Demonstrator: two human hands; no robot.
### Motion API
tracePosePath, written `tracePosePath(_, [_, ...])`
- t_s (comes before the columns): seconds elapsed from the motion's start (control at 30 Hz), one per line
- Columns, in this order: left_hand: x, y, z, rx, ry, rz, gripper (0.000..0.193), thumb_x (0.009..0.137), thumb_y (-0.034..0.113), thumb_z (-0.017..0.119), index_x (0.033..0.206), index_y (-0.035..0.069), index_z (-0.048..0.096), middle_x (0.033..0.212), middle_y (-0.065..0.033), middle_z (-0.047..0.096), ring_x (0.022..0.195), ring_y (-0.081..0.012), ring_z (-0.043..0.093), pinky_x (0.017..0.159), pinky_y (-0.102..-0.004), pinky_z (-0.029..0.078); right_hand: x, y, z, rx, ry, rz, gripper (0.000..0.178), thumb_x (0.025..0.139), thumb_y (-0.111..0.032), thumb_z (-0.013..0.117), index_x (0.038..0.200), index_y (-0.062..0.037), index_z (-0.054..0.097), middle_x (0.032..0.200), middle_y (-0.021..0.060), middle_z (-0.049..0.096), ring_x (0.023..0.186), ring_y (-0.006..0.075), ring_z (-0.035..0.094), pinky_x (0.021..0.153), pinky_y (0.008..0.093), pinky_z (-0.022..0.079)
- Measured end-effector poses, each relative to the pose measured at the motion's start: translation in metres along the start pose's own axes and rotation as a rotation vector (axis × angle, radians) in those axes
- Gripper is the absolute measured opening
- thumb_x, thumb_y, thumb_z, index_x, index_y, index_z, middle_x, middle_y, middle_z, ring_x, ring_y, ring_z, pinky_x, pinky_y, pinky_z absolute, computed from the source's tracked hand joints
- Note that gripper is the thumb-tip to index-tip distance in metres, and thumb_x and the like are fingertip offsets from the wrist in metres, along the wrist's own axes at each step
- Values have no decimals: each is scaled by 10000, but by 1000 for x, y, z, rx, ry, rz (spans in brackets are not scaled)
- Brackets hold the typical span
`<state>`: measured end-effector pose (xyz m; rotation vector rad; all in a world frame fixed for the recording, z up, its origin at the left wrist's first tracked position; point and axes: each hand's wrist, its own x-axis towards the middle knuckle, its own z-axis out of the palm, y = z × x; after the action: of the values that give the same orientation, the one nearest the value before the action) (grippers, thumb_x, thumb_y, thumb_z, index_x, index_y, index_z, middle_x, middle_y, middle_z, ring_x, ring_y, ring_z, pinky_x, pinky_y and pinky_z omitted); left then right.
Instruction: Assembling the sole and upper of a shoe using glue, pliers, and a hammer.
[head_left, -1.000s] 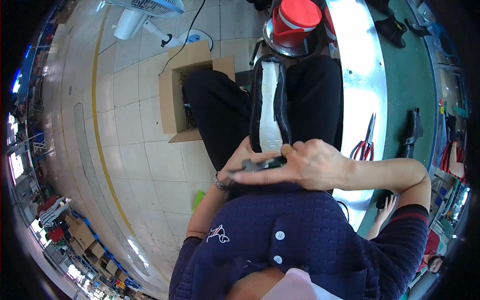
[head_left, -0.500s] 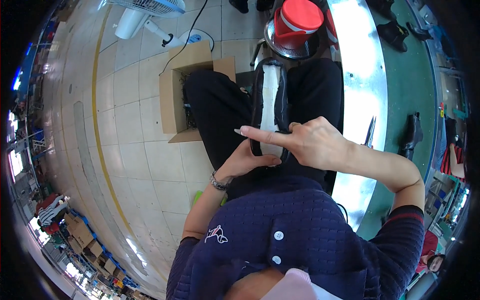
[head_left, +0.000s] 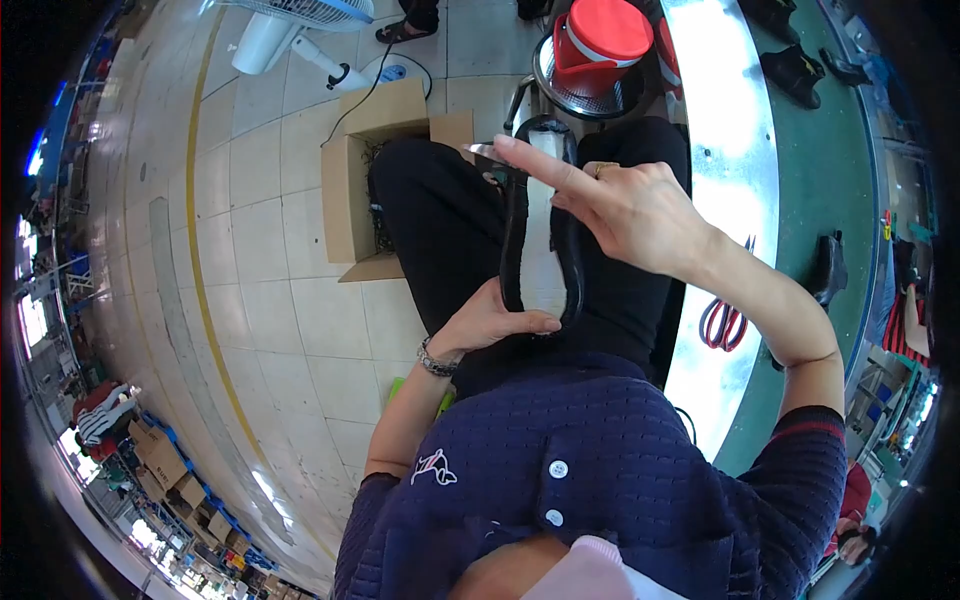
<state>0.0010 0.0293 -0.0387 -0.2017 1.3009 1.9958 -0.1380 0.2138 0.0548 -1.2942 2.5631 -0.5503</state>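
A black shoe upper (head_left: 572,260) with a pale sole-side lining (head_left: 538,245) lies bottom up over my lap, its long side pointing away from me. My left hand (head_left: 500,318) grips its near end, thumb on the pale surface and fingers underneath. Across the far part of the shoe reaches my right hand (head_left: 630,205), index finger stretched to the left and the other fingers curled. A thin metal blade (head_left: 484,153) sticks out by that fingertip at the shoe's left edge. Most of the tool is hidden by the hand.
At my right runs a shiny metal bench (head_left: 735,160) with red-handled scissors (head_left: 724,325). Beyond it, black shoes (head_left: 792,75) stand on a green surface (head_left: 825,180). An open cardboard box (head_left: 345,215), a fan (head_left: 262,45) and a stool (head_left: 570,100) bearing a red-lidded container (head_left: 608,30) are ahead.
My right hand has moved away from me along the shoe, from the near end to the far end, with the blade. The left hand keeps its hold. The scissors' handles are now uncovered.
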Motion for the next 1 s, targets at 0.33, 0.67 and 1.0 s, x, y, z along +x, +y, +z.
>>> tracePosePath(0.33, [-3, 9, 0, -36, -18, -3, 394, 768, 139, 808, 1083, 27, 598, 966, -11, 647, 888, -98, 598, 821, -263, 489, -7, -5, -8, 18, -92, 66, 767, 899, -127, 596, 1508, -374, 201, 612, 119, 598, 521, 263, 608, 481, 394, 489])
tracePosePath(0.67, [-3, 3, -3, -33, -29, -30, 447, 756, 138, 818, 1125, 15, 597, 1029, -25, 650, 940, -118, 601, 860, -275, 482, -34, -13, -7, 58, -15, 179, 712, 927, -135, 553, 1517, -316, 200, 643, 124, 629, 550, 293, 633, 518, 402, 509])
tracePosePath(1.0, [1, -11, 6, -149, 25, -31, 521, 756, 109, 809, 1199, 24, 549, 1025, -31, 639, 963, -117, 592, 865, -277, 484, -33, 6, 18, -6, 243, 230, 686, 966, -185, 527, 1522, -352, 161, 597, 125, 608, 476, 242, 616, 429, 346, 494])
